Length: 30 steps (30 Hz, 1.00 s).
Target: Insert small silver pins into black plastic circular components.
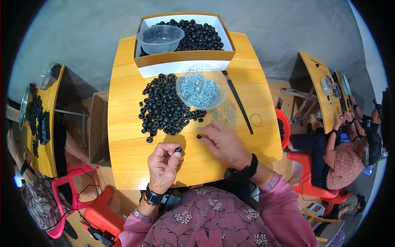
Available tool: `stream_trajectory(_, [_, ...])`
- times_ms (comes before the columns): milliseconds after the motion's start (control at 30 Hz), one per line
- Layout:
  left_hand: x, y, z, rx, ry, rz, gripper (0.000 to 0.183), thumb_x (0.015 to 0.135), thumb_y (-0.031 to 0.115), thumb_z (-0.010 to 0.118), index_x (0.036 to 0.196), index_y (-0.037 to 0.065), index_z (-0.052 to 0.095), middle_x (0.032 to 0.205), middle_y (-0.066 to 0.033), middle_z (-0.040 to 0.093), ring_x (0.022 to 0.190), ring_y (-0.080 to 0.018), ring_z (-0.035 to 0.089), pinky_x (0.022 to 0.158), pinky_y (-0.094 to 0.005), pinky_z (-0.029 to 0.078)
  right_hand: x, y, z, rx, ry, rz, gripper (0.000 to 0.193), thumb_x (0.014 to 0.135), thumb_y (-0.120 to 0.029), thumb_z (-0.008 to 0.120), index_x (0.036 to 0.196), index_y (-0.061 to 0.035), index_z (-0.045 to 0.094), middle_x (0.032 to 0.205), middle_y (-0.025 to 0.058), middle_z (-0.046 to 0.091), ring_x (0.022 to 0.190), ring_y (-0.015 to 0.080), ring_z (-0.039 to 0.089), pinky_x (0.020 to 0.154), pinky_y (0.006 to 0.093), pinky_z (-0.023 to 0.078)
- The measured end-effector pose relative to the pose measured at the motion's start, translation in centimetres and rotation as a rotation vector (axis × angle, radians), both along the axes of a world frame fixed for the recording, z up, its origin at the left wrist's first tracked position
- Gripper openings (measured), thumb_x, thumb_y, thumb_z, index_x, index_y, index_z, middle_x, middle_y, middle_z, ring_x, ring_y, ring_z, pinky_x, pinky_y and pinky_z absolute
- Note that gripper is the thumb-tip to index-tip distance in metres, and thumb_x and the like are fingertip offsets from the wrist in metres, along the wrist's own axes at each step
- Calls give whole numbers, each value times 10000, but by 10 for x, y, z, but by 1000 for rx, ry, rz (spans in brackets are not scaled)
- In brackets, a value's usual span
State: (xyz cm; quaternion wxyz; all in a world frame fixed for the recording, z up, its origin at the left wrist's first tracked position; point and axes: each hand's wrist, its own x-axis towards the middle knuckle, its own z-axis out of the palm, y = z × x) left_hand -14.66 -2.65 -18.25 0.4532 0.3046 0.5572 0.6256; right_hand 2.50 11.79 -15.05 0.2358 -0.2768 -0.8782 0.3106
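Observation:
Low over the near half of the table, my left hand point(163, 164) pinches a small black hollow cap point(178, 149) between thumb and fingers, its opening turned up. To the right, my right hand point(225, 144) has thumb and fingers brought together around a smaller black piece point(199, 136), seen at the fingertips. Beyond both hands spreads a loose pile of black hollow caps point(162, 105). Beside the pile stands a clear round tub point(224, 88) filled with tiny bluish, see-through pieces point(200, 89). More of these pieces point(225, 113) lie scattered on the table nearby.
At the table's far edge sits a cardboard box point(185, 59) of black caps with a clear bowl point(160, 39) inside. Black chopsticks point(238, 103) and a rubber band point(256, 120) lie right. A red tub point(283, 127) stands beside the table. Other people work at side tables.

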Motion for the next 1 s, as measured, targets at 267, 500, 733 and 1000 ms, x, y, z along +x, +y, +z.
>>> stream_trajectory(267, [0,0,-1,16,10,3,126,975,47,639,1075,-1,579,921,-65,673,736,-97,609,667,-242,530,-8,-2,-9,164,-182,93,193,883,-25,662,1076,-12,652,923,124,609,817,283,651,689,358,518])
stream_trajectory(500, [0,-1,-3,27,-27,0,120,980,60,637,1063,-1,576,921,-78,676,752,-98,611,686,-248,537,-7,-13,-1,-982,330,-15,153,950,-19,638,1097,21,656,932,56,689,824,110,669,710,252,537])
stream_trajectory(733, [-2,0,1,26,-45,-2,134,983,84,640,1065,-2,578,949,-96,695,755,-106,623,667,-251,539,-14,-17,-7,-1099,390,39,220,951,-41,665,1154,41,677,936,64,717,816,116,707,732,233,576])
stream_trajectory(1000, [-2,0,0,33,-64,2,134,970,24,633,1096,-8,601,927,-46,691,752,-73,621,656,-212,521,-20,-16,-10,-1132,409,35,203,940,-46,686,1116,55,677,913,74,718,802,120,706,725,238,580])
